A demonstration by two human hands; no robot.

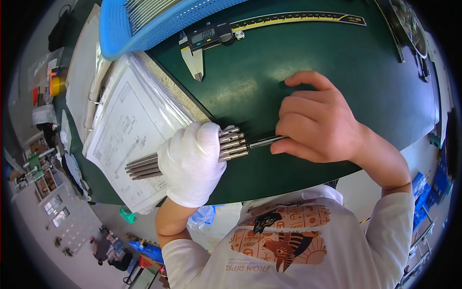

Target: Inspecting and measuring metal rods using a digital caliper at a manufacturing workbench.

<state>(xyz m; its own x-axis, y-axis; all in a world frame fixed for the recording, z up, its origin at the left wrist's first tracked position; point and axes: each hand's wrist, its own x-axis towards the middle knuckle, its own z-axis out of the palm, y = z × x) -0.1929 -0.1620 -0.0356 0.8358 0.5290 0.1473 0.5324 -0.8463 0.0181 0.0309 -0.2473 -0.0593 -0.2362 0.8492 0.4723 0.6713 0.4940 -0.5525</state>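
**Pin meets rod ends close to in line, right hand on the free end**

Left hand [190,159], white glove: closed round a bundle of rods [233,148], thick slotted/holed ends out past the thumb side, thin ends out the other way. Right hand [317,120], bare: thumb and curled index pinch a thin steel pin [265,142]; far-side finger crooked clear.

Rods' long axis runs left-right, right end tipped a little away from the body. Pin lies right of the left grip, on nearly the same slant. Its left tip is at the rod ends; seated or just touching, can't tell. Right hand owns the pin, so my read: any push or pull should run along that shared axis, left hand as the anchor.

Outward: thin ends over the drawings [120,120], contact unclear. Green bench [337,53] below. Caliper [209,37] beyond the hands, blue basket [113,36] farther left.
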